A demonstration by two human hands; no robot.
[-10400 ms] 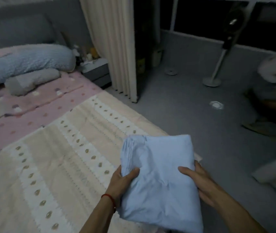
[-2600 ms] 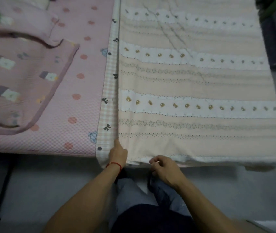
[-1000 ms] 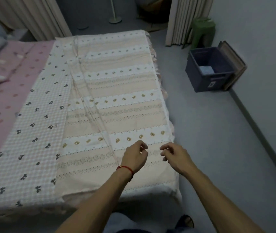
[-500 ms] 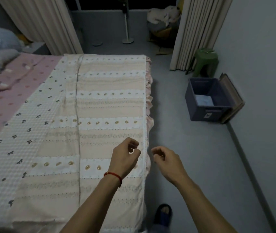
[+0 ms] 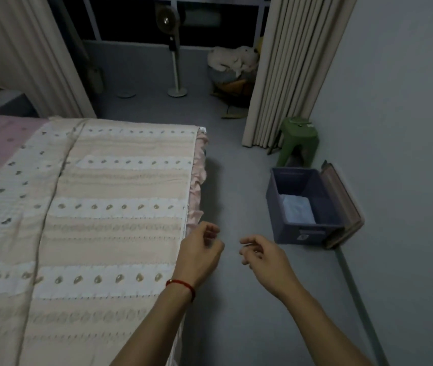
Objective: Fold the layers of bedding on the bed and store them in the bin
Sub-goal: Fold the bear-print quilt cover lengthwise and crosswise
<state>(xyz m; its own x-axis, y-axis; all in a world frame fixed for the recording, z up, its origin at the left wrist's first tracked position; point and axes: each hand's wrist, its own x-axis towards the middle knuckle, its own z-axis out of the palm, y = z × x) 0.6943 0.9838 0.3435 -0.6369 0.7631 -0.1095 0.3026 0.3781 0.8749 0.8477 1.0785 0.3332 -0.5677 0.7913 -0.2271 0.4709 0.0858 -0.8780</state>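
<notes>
Left hand, right hand: loosely curled, nothing held | striped peach cotton bedspread (half-folded): edges could be misaligned by a one-corner pull

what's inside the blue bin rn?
One folded light-blue sheet lies on the floor of the blue bin, toward its near end. The near wall hides the sheet's front edge and anything beneath it.

1. The head camera is sitting high, looking forward and steeply down past the bed's corner toward the window.
2. The bed is filling the frame from 7 to 10 o'clock; the bin is standing at 3 o'clock.
3. Both forearms are entering close from 6 o'clock.
4. One view is covering everything; no second view is sharing the scene.
</notes>
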